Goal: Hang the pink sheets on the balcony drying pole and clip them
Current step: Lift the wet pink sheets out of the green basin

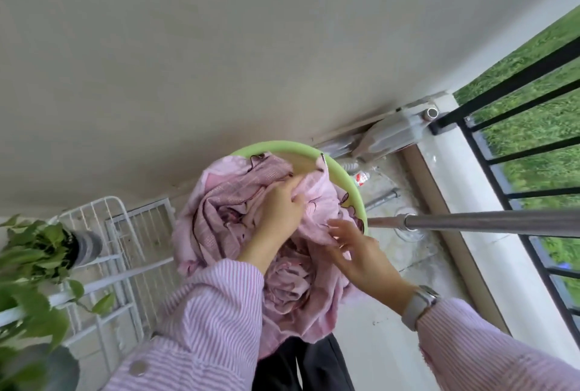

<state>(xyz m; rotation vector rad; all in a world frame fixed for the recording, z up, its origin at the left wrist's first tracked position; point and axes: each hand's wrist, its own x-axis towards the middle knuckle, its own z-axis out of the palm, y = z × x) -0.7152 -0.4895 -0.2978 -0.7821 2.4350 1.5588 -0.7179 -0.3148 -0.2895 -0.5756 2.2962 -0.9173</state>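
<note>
From the head camera I see the pink sheets (pixel 251 227) bunched in a green basin (pixel 346 177), spilling over its near rim. My left hand (pixel 279 208) pinches a fold near the top of the heap, fingers closed on cloth. My right hand (pixel 357 252) lies at about four o'clock from it, fingers spread and resting loosely on the fabric, gripping nothing that I can see. The steel drying pole (pixel 489 222) runs in from three o'clock, its long axis nearly level, its end just beside the basin. I judge the right hand nearer the pole, so the lift should swing toward three o'clock.
</note>
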